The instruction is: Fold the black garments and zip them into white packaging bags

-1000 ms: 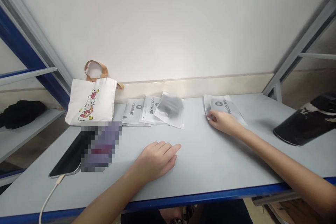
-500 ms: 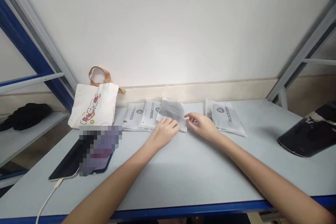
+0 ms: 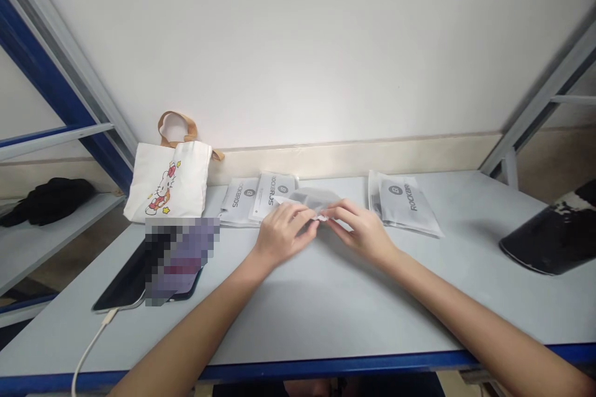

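Both hands meet at the near edge of a frosted plastic bag [image 3: 315,198] with something dark inside. My left hand [image 3: 285,231] pinches that edge between thumb and fingers. Just to its right, my right hand [image 3: 361,229] grips the same edge with its thumb and fingertips. The bag's far part tilts up behind the fingers, and its contents cannot be made out. Beside it on the left lie two similar printed packets, a nearer white-looking packet [image 3: 274,189] and a greyer packet [image 3: 239,196]. Right of my hands rest more printed bags [image 3: 404,203], overlapping.
A white tote bag [image 3: 170,183] with a cartoon cat leans at the back left of the grey desk [image 3: 298,322]. In front of it lie a phone [image 3: 125,279] on a white cable [image 3: 88,344] and a partly blurred item. A black object [image 3: 554,236] sits at right.
My left hand has turned and closed on the bag's near edge. My right hand has come in from the right and gripped it too. The bag is now tilted up.
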The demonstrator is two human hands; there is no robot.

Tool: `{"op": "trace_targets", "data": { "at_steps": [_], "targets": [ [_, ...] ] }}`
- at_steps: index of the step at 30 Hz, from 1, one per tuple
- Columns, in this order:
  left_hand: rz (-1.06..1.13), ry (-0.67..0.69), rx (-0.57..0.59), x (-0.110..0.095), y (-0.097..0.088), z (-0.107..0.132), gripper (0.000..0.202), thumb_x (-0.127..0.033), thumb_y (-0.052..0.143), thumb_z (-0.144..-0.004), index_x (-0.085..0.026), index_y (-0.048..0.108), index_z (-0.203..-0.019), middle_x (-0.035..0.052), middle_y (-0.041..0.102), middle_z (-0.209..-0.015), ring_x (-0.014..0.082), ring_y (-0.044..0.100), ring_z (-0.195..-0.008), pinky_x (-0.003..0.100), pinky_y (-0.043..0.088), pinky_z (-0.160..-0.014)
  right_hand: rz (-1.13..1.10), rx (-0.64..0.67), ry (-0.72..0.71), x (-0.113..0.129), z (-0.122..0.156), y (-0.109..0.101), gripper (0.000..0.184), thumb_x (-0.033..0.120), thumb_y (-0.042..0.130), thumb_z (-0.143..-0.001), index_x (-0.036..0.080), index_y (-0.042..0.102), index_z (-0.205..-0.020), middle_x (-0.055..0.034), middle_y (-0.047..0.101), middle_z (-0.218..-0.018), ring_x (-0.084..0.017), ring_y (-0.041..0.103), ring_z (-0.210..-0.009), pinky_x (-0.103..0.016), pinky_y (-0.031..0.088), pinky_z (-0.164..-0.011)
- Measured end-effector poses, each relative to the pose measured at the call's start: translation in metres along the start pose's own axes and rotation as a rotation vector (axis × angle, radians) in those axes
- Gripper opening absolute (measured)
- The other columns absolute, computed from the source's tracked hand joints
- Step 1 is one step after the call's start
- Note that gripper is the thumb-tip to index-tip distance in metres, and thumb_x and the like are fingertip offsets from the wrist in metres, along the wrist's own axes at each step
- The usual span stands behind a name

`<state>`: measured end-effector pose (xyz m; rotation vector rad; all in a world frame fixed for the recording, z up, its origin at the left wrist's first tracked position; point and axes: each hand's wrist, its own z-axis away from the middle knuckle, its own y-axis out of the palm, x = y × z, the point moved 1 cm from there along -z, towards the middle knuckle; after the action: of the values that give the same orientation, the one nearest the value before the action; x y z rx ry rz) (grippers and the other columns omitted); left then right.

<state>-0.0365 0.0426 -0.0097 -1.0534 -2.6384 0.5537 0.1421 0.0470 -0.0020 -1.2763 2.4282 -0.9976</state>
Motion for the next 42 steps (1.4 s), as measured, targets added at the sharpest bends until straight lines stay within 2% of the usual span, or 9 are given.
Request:
{"op": "trace_targets", "data": {
  "at_steps": [3, 6, 11, 15, 20, 25, 33, 38, 42],
  "targets": [
    [-0.049, 0.124, 0.009, -0.003, -0.005, -0.005, 0.009, -0.023, 0.059, -0.082, -0.021, 0.060, -0.091, -0.0010, 0.066, -0.082, 0.0122, 0.058, -0.070, 0.025, 0.045, -0.064, 0.075, 0.023, -0.066, 0.000, 0.001, 0.000, 0.013, 0.022, 0.047, -0.090, 0.020, 0.060, -0.089, -0.0042, 0.063, -0.085, -0.014, 0.060, -0.073, -0.024, 0.046, -0.059],
    [-0.061, 0.186, 0.076, -0.001, -0.011, -0.011, 0.004, -0.021, 0.057, -0.085, -0.018, 0.058, -0.086, -0.0006, 0.065, -0.075, 0.0127, 0.059, -0.070, 0.026, 0.045, -0.066, 0.045, 0.033, -0.049, 0.002, 0.001, -0.001, 0.013, 0.023, 0.048, -0.091, 0.021, 0.060, -0.094, -0.0038, 0.063, -0.087, -0.013, 0.061, -0.074, -0.023, 0.046, -0.061],
    [-0.113, 0.221, 0.116, 0.003, -0.014, -0.014, 0.007, -0.023, 0.056, -0.086, -0.018, 0.057, -0.082, -0.0011, 0.064, -0.071, 0.0136, 0.059, -0.071, 0.027, 0.045, -0.068, 0.004, 0.060, -0.034, 0.008, 0.001, -0.001, 0.014, 0.023, 0.047, -0.092, 0.022, 0.059, -0.100, -0.0039, 0.063, -0.092, -0.013, 0.060, -0.078, -0.023, 0.046, -0.063],
    [-0.153, 0.233, 0.059, 0.002, -0.015, -0.013, 0.007, -0.022, 0.057, -0.086, -0.016, 0.057, -0.080, 0.0003, 0.063, -0.069, 0.0139, 0.060, -0.068, 0.027, 0.046, -0.066, 0.077, 0.046, -0.044, 0.004, 0.000, -0.001, 0.014, 0.025, 0.047, -0.092, 0.021, 0.060, -0.095, -0.0037, 0.062, -0.088, -0.012, 0.059, -0.072, -0.022, 0.043, -0.057],
    [-0.201, 0.130, -0.070, 0.013, -0.027, -0.016, 0.004, -0.021, 0.056, -0.086, -0.017, 0.057, -0.086, 0.0021, 0.067, -0.078, 0.0148, 0.063, -0.076, 0.025, 0.046, -0.068, 0.295, 0.023, 0.036, -0.027, -0.003, -0.008, 0.018, 0.028, 0.044, -0.093, 0.023, 0.061, -0.091, -0.0032, 0.063, -0.092, -0.011, 0.055, -0.061, -0.024, 0.034, -0.048],
    [-0.206, 0.035, -0.101, 0.027, -0.032, -0.018, 0.005, -0.021, 0.053, -0.087, -0.019, 0.056, -0.084, 0.0020, 0.067, -0.076, 0.0148, 0.063, -0.073, 0.025, 0.045, -0.066, 0.431, 0.013, 0.119, -0.053, -0.005, -0.017, 0.024, 0.032, 0.039, -0.095, 0.024, 0.062, -0.094, -0.0037, 0.063, -0.094, -0.012, 0.054, -0.062, -0.025, 0.031, -0.048],
    [-0.209, -0.044, -0.127, 0.039, -0.031, -0.013, 0.002, -0.018, 0.054, -0.086, -0.019, 0.054, -0.086, 0.0026, 0.066, -0.079, 0.0152, 0.063, -0.075, 0.025, 0.044, -0.067, 0.407, 0.014, 0.295, -0.085, -0.002, -0.029, 0.022, 0.035, 0.040, -0.093, 0.024, 0.059, -0.092, -0.0031, 0.062, -0.098, -0.015, 0.059, -0.072, -0.025, 0.033, -0.048],
    [-0.143, -0.137, -0.081, 0.042, -0.028, -0.011, 0.007, -0.014, 0.053, -0.082, -0.020, 0.052, -0.086, 0.0034, 0.064, -0.081, 0.0182, 0.061, -0.081, 0.029, 0.045, -0.072, 0.158, -0.046, 0.346, -0.068, -0.002, -0.025, 0.017, 0.034, 0.041, -0.093, 0.023, 0.054, -0.095, -0.0025, 0.060, -0.087, -0.015, 0.061, -0.071, -0.026, 0.043, -0.058],
    [-0.086, -0.108, -0.073, 0.034, -0.032, -0.016, 0.014, -0.011, 0.054, -0.072, -0.021, 0.048, -0.080, 0.0013, 0.064, -0.077, 0.0182, 0.060, -0.076, 0.030, 0.044, -0.069, 0.027, -0.121, 0.309, -0.045, -0.004, -0.024, 0.012, 0.032, 0.042, -0.093, 0.023, 0.051, -0.095, -0.0019, 0.058, -0.082, -0.015, 0.060, -0.070, -0.028, 0.047, -0.062]
  ]
}}
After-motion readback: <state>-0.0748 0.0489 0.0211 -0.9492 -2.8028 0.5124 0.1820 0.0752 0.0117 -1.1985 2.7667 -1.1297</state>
